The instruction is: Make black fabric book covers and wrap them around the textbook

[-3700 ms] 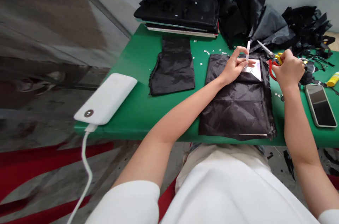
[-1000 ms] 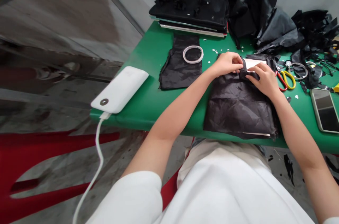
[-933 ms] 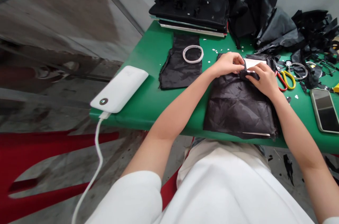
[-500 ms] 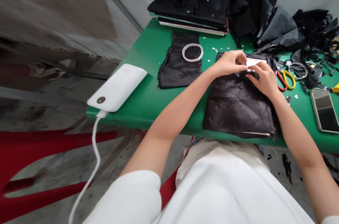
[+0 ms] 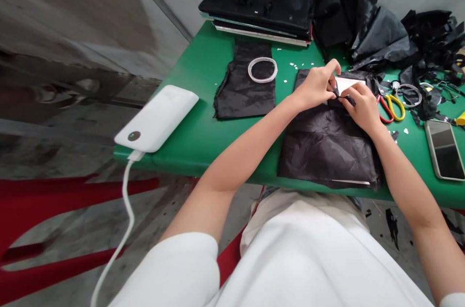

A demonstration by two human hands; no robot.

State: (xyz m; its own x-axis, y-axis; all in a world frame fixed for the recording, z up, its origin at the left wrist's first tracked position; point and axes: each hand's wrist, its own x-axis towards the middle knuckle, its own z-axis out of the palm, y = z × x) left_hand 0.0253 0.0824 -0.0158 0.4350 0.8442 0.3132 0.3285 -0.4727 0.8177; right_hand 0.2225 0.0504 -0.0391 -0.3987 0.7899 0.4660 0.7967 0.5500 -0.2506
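Note:
Black fabric (image 5: 327, 152) is wrapped around something flat, with a white surface (image 5: 350, 85) showing through near its far end. My left hand (image 5: 321, 83) pinches a small piece of the black fabric there, its index finger raised and bent. Close beside it, my right hand (image 5: 359, 103) has thumb and fingers closed on the same bit of fabric. The fingertips nearly meet, and they hide exactly how the fabric is folded or tied. Just right of my right hand lie scissors (image 5: 394, 107) with red and yellow handles.
On the green table (image 5: 196, 142) are a roll of tape (image 5: 262, 70) on a black cloth piece (image 5: 247, 99), a white power bank (image 5: 156, 120) with a cable, and a phone (image 5: 446, 149). Behind stand a stack of black-covered boards (image 5: 261, 2) and heaped black fabric scraps (image 5: 381, 36).
My left index finger has lifted, and both hands have drawn the black fabric into a tighter pinch between them. The view has shifted slightly.

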